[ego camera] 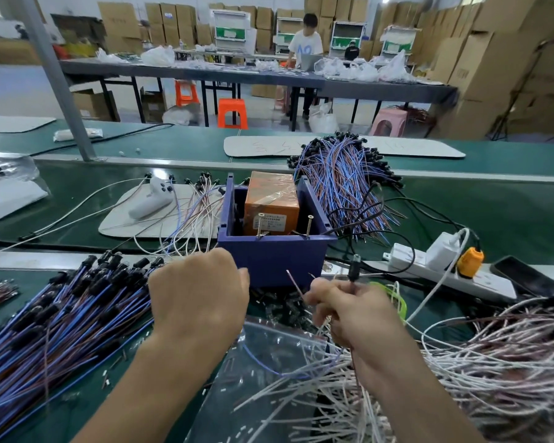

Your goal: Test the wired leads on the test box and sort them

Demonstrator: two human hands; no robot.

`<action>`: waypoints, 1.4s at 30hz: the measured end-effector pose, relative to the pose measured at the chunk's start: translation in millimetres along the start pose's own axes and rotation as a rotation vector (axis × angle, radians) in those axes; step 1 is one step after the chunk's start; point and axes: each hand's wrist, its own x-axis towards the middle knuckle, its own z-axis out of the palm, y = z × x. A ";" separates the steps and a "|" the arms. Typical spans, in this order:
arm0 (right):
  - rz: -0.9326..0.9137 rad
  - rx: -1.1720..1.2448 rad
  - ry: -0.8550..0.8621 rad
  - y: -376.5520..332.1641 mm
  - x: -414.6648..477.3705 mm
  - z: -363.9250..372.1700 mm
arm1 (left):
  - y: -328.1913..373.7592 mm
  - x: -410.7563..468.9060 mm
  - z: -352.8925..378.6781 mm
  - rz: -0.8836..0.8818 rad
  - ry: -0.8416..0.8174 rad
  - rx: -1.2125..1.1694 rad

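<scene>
1. Worktop (90, 391) carries white leads (480, 362) heaped at five o'clock.
2. Right hand (349, 311) has its grip clamped on one lead (353, 272), connector up; left hand (199, 295) curls knuckles-up, its grip unreadable.
3. Blue test box (272, 260) stands just beyond at twelve o'clock.

Left grip (199, 295) fisted, knuckles up (contents hidden); right grip (355, 318) pinching lead (353, 272); both forearms extended forward.
</scene>
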 end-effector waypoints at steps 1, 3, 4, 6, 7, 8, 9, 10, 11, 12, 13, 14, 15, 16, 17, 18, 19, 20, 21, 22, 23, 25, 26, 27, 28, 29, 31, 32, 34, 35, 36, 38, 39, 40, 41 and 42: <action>-0.008 -0.002 0.013 -0.6 -1.3 0.4 | 1.2 -2.3 -7.1 0.029 0.012 0.018; -0.043 0.019 0.058 -2.6 -3.0 0.5 | 3.4 -10.2 -24.9 0.121 0.155 -0.106; -0.059 0.055 0.073 -4.1 -4.2 0.4 | 4.7 -15.2 -31.7 0.207 0.301 -0.217; -0.086 0.181 0.079 -8.7 -8.6 0.8 | 8.7 -25.4 -36.2 0.361 0.407 -0.464; -0.101 0.269 0.081 -11.5 -11.8 1.0 | 12.8 -29.0 -34.6 0.431 0.335 -0.562; -0.116 0.371 0.091 -14.6 -15.1 1.3 | 18.4 -32.8 -33.1 0.457 0.182 -0.650; -0.126 0.476 0.110 -17.4 -18.4 0.6 | 23.7 -37.1 -30.2 0.439 -0.019 -0.737; -0.132 0.570 0.128 -20.4 -21.0 -0.2 | 28.8 -41.8 -25.5 0.409 -0.220 -0.813; -0.136 0.651 0.133 -22.6 -23.2 -2.4 | 34.4 -47.1 -17.8 0.399 -0.384 -0.885; -0.139 0.717 0.123 -24.3 -24.7 -5.3 | 40.5 -52.6 -9.9 0.403 -0.500 -0.946; -0.140 0.772 0.107 -25.2 -25.6 -9.3 | 45.9 -57.2 -4.0 0.400 -0.567 -1.005; -0.137 0.818 0.089 -25.5 -25.4 -13.9 | 49.8 -60.1 1.3 0.385 -0.595 -1.063; -0.126 0.857 0.075 -25.3 -24.8 -19.0 | 51.9 -60.9 4.4 0.363 -0.613 -1.106; -0.109 0.896 0.073 -24.0 -23.8 -24.5 | 51.8 -60.7 6.8 0.342 -0.640 -1.126; -0.095 0.933 0.084 -22.8 -23.4 -30.7 | 50.2 -59.4 7.8 0.329 -0.667 -1.120; -0.088 0.964 0.101 -21.6 -22.2 -37.3 | 48.0 -56.6 8.3 0.322 -0.690 -1.099; -0.084 0.986 0.125 -20.8 -22.3 -44.8 | 45.2 -53.5 7.0 0.317 -0.702 -1.083; -0.081 0.998 0.154 -20.4 -22.9 -53.2 | 42.6 -50.0 4.5 0.310 -0.708 -1.078; -0.078 1.002 0.182 -20.1 -24.3 -62.2 | 39.5 -46.3 1.1 0.307 -0.709 -1.073; -0.077 0.999 0.203 -19.7 -26.3 -71.3 | 36.5 -43.2 -2.7 0.314 -0.707 -1.061; -0.080 0.992 0.217 -19.5 -29.1 -80.4 | 34.4 -40.6 -7.4 0.330 -0.706 -1.033; -0.091 0.959 0.253 -18.3 -35.1 -98.7 | 31.4 -38.3 -16.4 0.378 -0.707 -0.934; -0.097 0.927 0.280 -17.2 -37.7 -108.7 | 30.6 -38.1 -19.9 0.413 -0.699 -0.870; -0.108 0.891 0.312 -15.6 -40.3 -119.5 | 29.9 -38.5 -23.1 0.456 -0.681 -0.795; -0.123 0.851 0.344 -13.6 -43.1 -130.8 | 29.7 -39.6 -26.0 0.496 -0.658 -0.713; -0.137 0.800 0.375 -12.2 -47.2 -143.2 | 29.6 -41.3 -29.1 0.527 -0.634 -0.637; -0.135 0.587 0.444 -8.4 -57.3 -169.4 | 32.8 -47.4 -35.7 0.571 -0.603 -0.555; -0.115 0.402 0.475 -6.7 -64.0 -182.8 | 37.0 -52.6 -38.1 0.601 -0.602 -0.552; -0.061 -0.035 0.525 -4.6 -77.7 -208.1 | 50.9 -67.0 -38.4 0.675 -0.625 -0.591; -0.038 -0.254 0.568 -3.8 -83.5 -219.8 | 60.3 -76.2 -36.3 0.710 -0.640 -0.615; -0.011 -0.464 0.629 -4.1 -88.8 -230.4 | 71.5 -86.7 -32.9 0.741 -0.656 -0.634; 0.043 -0.767 0.741 -6.7 -100.1 -245.8 | 95.5 -109.0 -23.4 0.801 -0.664 -0.652; 0.052 -0.840 0.765 -7.2 -105.3 -251.8 | 107.1 -119.3 -17.8 0.831 -0.654 -0.654; 0.065 -0.895 0.766 -6.6 -109.3 -256.9 | 117.7 -128.6 -12.9 0.854 -0.637 -0.655; 0.093 -0.955 0.746 -6.3 -113.2 -261.6 | 127.3 -136.7 -9.1 0.866 -0.616 -0.665; 0.135 -1.012 0.717 -5.0 -116.0 -265.9 | 135.3 -143.0 -5.6 0.869 -0.595 -0.683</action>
